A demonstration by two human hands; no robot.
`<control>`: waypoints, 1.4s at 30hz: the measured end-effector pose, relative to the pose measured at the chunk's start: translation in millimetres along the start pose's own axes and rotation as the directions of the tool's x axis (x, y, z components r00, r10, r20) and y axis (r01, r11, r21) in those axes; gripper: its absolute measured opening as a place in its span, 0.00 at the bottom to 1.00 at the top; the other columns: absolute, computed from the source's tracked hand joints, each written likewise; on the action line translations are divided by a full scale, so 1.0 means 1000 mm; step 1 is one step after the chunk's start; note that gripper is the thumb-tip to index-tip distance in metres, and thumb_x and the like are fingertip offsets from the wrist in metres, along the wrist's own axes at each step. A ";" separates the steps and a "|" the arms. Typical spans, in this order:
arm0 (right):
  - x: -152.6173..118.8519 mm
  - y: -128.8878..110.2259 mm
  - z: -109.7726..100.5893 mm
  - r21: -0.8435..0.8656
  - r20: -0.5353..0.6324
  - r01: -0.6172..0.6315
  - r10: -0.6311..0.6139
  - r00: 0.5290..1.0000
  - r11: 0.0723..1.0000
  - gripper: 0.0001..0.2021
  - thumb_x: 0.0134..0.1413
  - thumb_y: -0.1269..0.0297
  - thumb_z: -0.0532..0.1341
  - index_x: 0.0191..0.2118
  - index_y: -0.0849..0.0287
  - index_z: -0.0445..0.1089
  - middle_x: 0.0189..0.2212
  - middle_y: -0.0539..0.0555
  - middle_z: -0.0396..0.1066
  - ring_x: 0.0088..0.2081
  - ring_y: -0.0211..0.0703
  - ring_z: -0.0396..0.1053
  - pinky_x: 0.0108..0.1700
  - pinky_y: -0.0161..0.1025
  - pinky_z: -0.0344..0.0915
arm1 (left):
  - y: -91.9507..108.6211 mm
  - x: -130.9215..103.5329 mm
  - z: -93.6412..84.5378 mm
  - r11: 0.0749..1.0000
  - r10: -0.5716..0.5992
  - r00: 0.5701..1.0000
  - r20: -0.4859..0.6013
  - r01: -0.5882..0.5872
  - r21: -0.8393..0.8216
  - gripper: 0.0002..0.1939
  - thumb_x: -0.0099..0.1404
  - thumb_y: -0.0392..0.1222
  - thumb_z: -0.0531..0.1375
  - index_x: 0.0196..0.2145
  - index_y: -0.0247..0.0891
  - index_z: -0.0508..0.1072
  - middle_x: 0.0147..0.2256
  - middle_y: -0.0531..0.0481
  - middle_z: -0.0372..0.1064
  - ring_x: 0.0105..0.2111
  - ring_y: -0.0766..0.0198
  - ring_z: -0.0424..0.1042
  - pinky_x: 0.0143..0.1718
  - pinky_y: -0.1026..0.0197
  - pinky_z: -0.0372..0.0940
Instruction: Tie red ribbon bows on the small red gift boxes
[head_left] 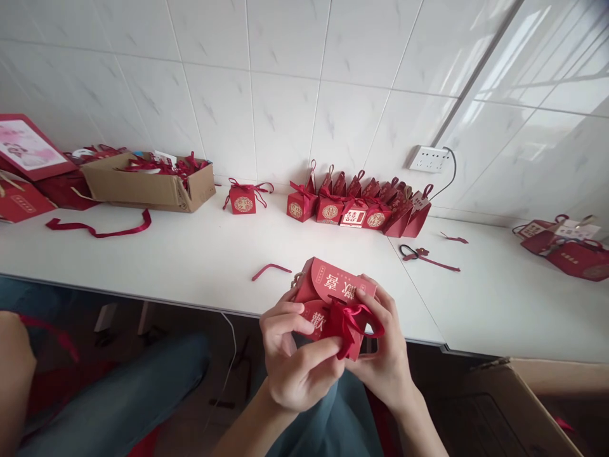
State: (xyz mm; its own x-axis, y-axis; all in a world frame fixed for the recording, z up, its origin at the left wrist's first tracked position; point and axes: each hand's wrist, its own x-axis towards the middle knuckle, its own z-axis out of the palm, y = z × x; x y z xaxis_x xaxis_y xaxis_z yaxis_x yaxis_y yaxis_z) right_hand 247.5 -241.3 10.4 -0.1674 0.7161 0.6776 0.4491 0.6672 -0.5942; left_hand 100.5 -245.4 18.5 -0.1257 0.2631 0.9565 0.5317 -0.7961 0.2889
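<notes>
Between my two hands, over the table's front edge, is a red gift box (pixel 328 285) with pale Chinese characters on its flaps. A red ribbon (pixel 349 317) is tied at its middle, with a loop out to the right. My left hand (pixel 302 355) holds the box's left side, its thumb and a finger at the ribbon. My right hand (pixel 387 343) grips the right side, fingers on the top edge and thumb below. The undersides of the box are hidden. A short red ribbon piece (pixel 271 270) lies behind the left hand.
Small red boxes (pixel 352 206) stand in rows by the wall, one small box (pixel 242 198) apart. Left is a cardboard box (pixel 143 190) of ribbons and a long ribbon (pixel 99 230). More red boxes (pixel 566 251) lie right, below a power strip (pixel 429 158). Another person's leg (pixel 124 387) is lower left.
</notes>
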 end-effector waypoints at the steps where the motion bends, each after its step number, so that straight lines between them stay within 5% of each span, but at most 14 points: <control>1: -0.001 -0.001 -0.001 0.005 -0.004 0.000 0.000 1.000 1.000 0.37 0.47 0.61 0.68 0.61 0.45 0.51 0.59 0.60 0.49 0.62 0.62 0.48 0.52 0.59 0.65 | 0.001 0.001 0.000 1.000 0.014 1.000 0.004 -0.014 0.005 0.03 0.61 0.37 0.59 0.29 0.42 0.71 0.33 0.50 0.54 0.41 0.59 0.62 0.41 0.51 0.70; 29: -0.018 -0.001 -0.034 -0.089 -0.077 0.042 -0.049 0.996 0.995 0.37 0.48 0.63 0.67 0.62 0.46 0.51 0.60 0.61 0.49 0.62 0.60 0.50 0.51 0.56 0.68 | 0.018 0.001 0.015 0.991 -0.034 0.999 0.029 0.038 -0.127 0.04 0.61 0.36 0.58 0.28 0.39 0.69 0.32 0.50 0.52 0.40 0.59 0.62 0.39 0.51 0.70; 42: -0.019 0.001 -0.033 -0.072 -0.090 0.074 -0.081 0.993 0.995 0.36 0.48 0.67 0.67 0.61 0.52 0.53 0.59 0.63 0.49 0.62 0.57 0.50 0.53 0.53 0.67 | 0.020 0.005 0.016 0.984 0.018 0.998 0.058 -0.007 -0.181 0.05 0.60 0.33 0.59 0.27 0.37 0.70 0.33 0.50 0.53 0.40 0.60 0.61 0.43 0.51 0.69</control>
State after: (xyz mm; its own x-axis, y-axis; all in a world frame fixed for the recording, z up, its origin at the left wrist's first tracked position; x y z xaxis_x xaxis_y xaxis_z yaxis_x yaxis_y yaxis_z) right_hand 280.5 -260.9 11.3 -0.1232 0.6384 0.7597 0.4976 0.7021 -0.5093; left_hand 124.3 -251.3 28.6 -0.0677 0.2798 0.9577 0.3725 -0.8834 0.2844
